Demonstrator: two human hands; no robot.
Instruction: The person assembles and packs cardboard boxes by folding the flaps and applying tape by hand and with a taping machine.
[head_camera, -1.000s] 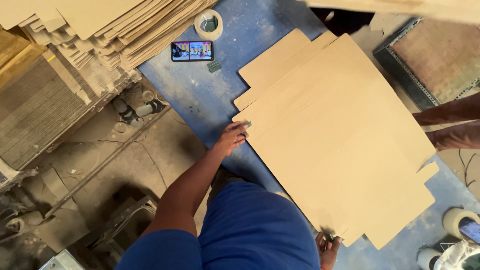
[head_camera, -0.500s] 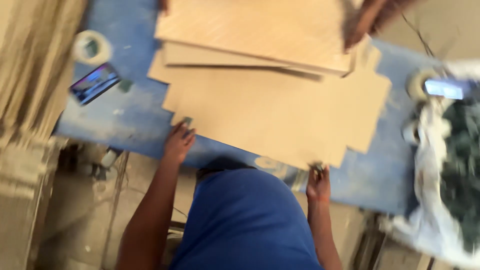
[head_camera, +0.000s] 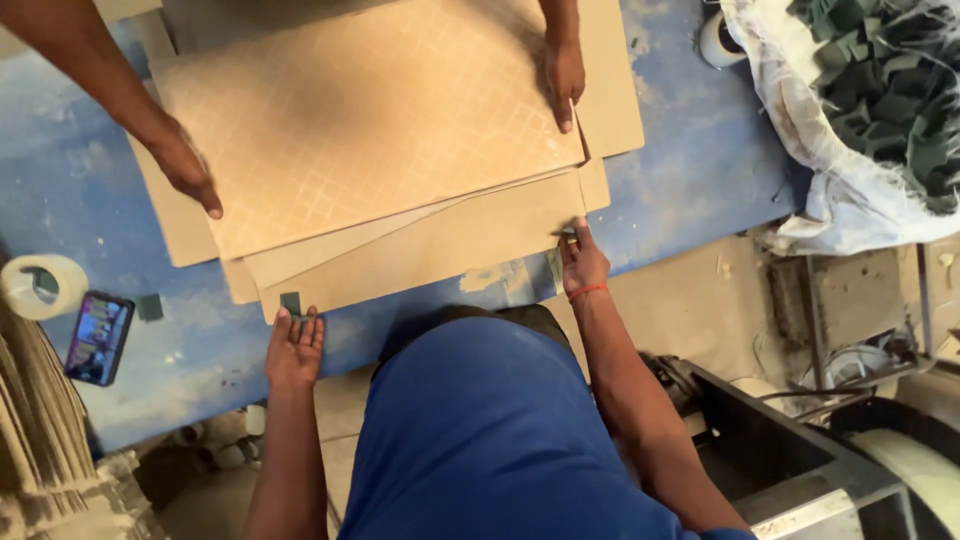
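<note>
Several things are spread on the blue table (head_camera: 700, 170). Farthest left, a tape roll (head_camera: 42, 285) and a phone (head_camera: 98, 337) are seen. The left hand (head_camera: 294, 345) is held open, palm up, at the near edge of the stacked cardboard sheets (head_camera: 420, 240). Two co-worker's hands (head_camera: 185, 165) (head_camera: 565, 75) are pressed flat on the top sheet. The right hand (head_camera: 582, 262) is laid, fingers extended, at the stack's right corner. With the sheets fanned unevenly, a lower sheet could be dragged askew if pulled. A white sack of green scraps (head_camera: 870, 90) lies rightmost.
</note>
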